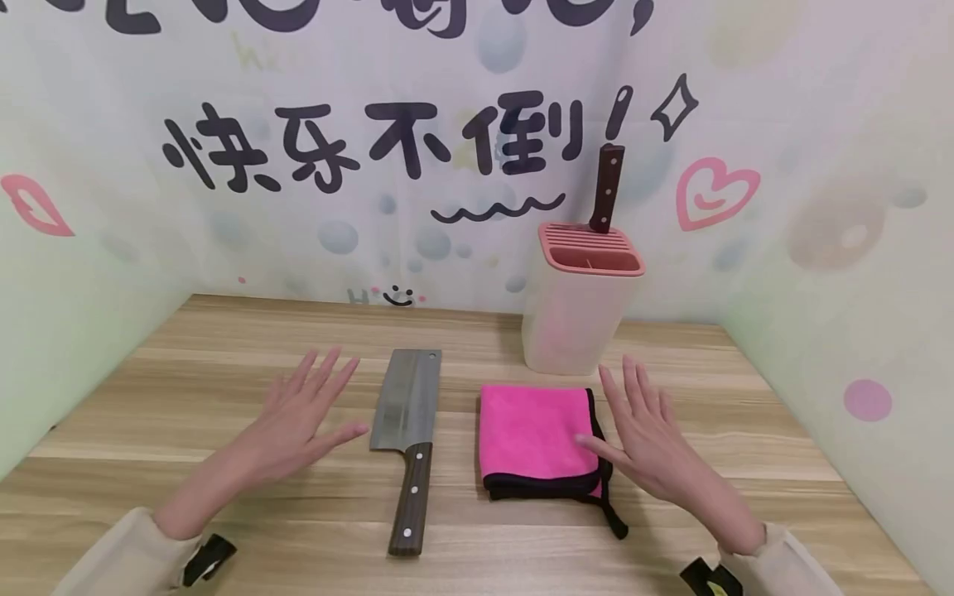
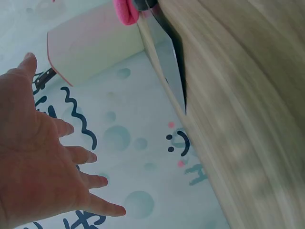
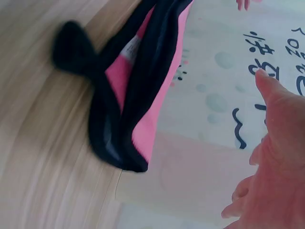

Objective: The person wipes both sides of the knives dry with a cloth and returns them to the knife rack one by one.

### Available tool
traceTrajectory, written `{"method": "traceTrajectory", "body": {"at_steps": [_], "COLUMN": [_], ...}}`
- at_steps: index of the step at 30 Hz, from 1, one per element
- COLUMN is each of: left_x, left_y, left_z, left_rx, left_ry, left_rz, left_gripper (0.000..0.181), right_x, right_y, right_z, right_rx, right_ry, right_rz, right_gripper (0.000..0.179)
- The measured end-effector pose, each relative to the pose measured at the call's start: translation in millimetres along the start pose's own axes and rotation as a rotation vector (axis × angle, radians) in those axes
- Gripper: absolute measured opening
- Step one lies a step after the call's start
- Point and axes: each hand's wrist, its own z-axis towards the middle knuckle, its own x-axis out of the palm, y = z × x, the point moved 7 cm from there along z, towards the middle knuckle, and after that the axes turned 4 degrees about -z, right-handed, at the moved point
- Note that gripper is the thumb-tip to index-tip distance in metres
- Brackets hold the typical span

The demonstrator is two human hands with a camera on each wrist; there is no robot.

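Note:
My left hand (image 1: 286, 434) hovers over the table with its fingers spread, left of a cleaver (image 1: 410, 447). The cleaver lies flat, its dark wooden handle towards me and its broad steel blade pointing away. A folded pink cloth (image 1: 532, 434) with black edging and a black loop lies to the right of the cleaver. Beside that cloth my right hand (image 1: 652, 443) is held up with fingers spread; its thumb overlaps the cloth's right side in the head view. Both hands hold nothing. In the right wrist view the cloth's black folded edges (image 3: 152, 71) appear close up.
A white knife block (image 1: 574, 323) with a pink slotted top stands at the back, behind the cloth. One knife with a dark riveted handle (image 1: 608, 189) stands upright in it. The wood-grain table (image 1: 246, 356) meets a printed backdrop (image 1: 335, 273) behind and at both sides.

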Motion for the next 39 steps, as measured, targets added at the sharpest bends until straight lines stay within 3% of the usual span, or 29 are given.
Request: {"method": "traceTrajectory", "body": {"at_steps": [16,24,33,39], "left_x": [0.6,16.2,36.2,46.8], "left_y": [-26.5,-29.1,-32.5,-34.3], "left_z": [22.6,26.5,31.0,28.5], "left_rx": [0.057,-0.007,0.03,0.054], "left_ry": [-0.102,-0.047,0.015,0.124], "left_rz": [-0.148,-0.223,-0.298,-0.325], "left_gripper": [0.058,0.057,0.043,0.035], "right_x": [4.6,24.6,48.9,57.3], "right_y": [56.3,79.1,103.0,118.8], "right_z": [34.2,49.1,57.7,63.5], "right_rx": [-0.157,-0.143,-0.17,-0.237], "right_ry": [-0.073,0.007,0.126,0.187], "right_rz": [0.066,0.182,0.197,0.159], "right_gripper": [0.078,0.073,0.072,0.072]}}
